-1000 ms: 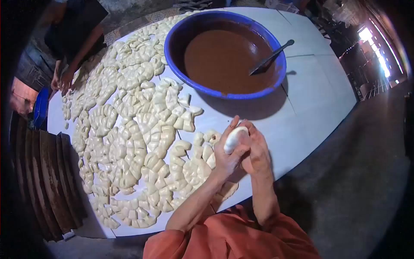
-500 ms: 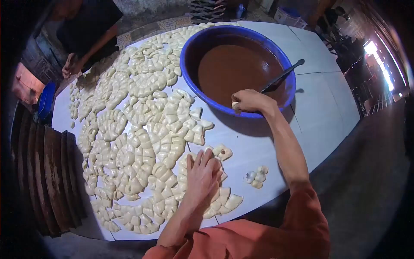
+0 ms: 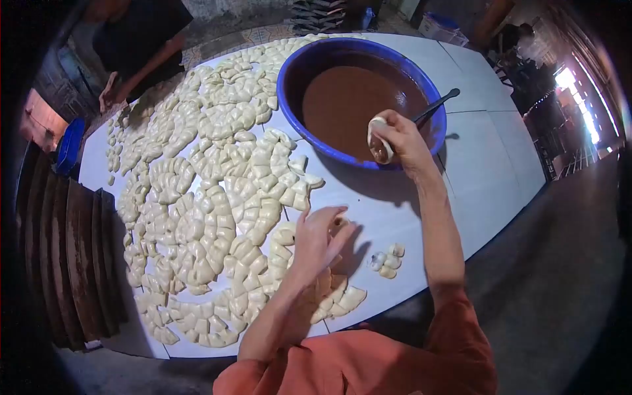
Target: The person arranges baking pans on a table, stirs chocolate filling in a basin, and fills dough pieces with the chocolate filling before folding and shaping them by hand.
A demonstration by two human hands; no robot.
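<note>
My right hand (image 3: 406, 141) is closed on an opened-out dough piece (image 3: 380, 141) with brown paste on its inner face, held over the near rim of a blue basin (image 3: 336, 153). Thick brown paste (image 3: 349, 99) fills much of the basin. A dark-handled utensil (image 3: 438, 105) leans on the basin's right side, its lower end hidden. Above the table's near part, my left hand (image 3: 319, 240) curls its thumb and fingers around a small dough piece with a brown spot (image 3: 340, 222). Many pale, glossy dough pieces (image 3: 204, 230) lie pressed together to the left.
A small cluster of pale and greyish lumps (image 3: 387, 261) lies on the white tabletop (image 3: 487, 151) to my right. Dark curved boards or trays (image 3: 72, 263) stand at the left edge. Across the table, another person's hand (image 3: 110, 95) is near the far-left dough.
My right hand has lifted and turned, so the dough piece's paste-covered face shows. My left hand has risen from the dough and moved right, around the brown-spotted piece.
</note>
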